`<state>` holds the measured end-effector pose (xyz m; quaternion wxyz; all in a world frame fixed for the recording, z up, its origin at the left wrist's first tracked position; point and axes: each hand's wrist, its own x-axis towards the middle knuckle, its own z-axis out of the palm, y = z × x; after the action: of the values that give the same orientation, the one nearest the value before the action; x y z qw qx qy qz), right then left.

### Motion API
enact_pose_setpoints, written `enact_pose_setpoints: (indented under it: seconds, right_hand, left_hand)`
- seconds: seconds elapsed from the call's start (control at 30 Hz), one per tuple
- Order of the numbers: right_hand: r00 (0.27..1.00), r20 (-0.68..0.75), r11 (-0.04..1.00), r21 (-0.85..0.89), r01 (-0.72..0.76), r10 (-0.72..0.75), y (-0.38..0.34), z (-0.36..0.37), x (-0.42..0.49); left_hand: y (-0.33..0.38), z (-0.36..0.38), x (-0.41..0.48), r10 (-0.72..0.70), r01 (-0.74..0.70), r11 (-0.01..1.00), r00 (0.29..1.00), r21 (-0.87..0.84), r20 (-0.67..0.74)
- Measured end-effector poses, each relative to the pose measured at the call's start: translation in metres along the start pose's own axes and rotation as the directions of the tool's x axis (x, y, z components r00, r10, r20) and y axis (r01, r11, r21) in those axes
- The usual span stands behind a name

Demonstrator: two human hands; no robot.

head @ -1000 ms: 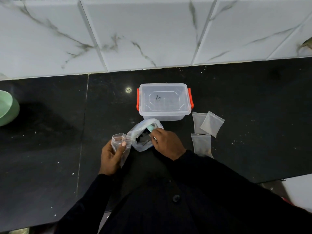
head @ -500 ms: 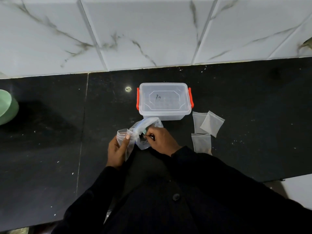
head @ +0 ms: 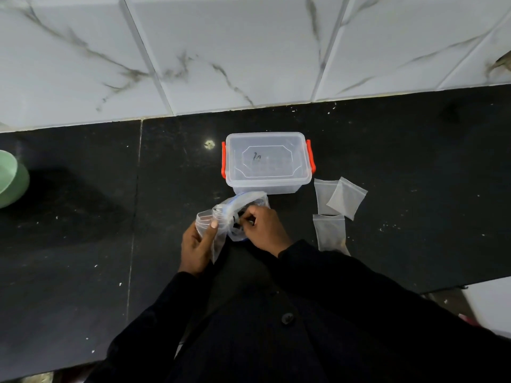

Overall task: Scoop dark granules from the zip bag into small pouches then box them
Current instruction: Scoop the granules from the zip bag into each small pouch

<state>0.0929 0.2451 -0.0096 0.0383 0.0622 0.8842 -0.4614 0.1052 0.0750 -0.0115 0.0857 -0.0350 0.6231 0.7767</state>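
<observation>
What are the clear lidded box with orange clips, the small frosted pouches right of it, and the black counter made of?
Clear lidded box: rigid translucent plastic, glossy, with a moulded outline on the lid; orange clips look like opaque plastic.
Small frosted pouches: thin flexible plastic film, hazy and see-through.
Black counter: probably polished stone, dark with pale flecks and a seam; could be tile.
</observation>
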Motion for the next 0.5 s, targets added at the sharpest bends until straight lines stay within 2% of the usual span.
enact_pose_setpoints:
  seconds: [0.07, 0.17, 0.33, 0.5]
  right_hand:
    - [0.996, 0.086, 1.0, 0.019, -0.013, 0.012, -0.001, 0.0, -0.001]
    - [0.991, 0.081, 0.978, 0.168, -0.122, 0.109, 0.004, -0.009, 0.001]
    - [0.956, 0.167, 0.837, 0.463, -0.29, 0.239, 0.002, -0.025, -0.004]
    - [0.952, 0.146, 0.797, 0.52, -0.306, 0.27, 0.008, -0.034, -0.007]
  left_hand:
    - [0.002, 0.002, -0.001, 0.005, -0.006, 1.0, 1.0, -0.013, -0.013]
    - [0.005, 0.001, 0.0, 0.013, -0.013, 1.0, 1.0, 0.001, -0.018]
    - [0.007, -0.01, 0.002, 0.024, -0.023, 0.999, 0.999, 0.034, -0.045]
    - [0.01, -0.016, -0.004, 0.077, -0.073, 0.994, 0.996, 0.085, -0.046]
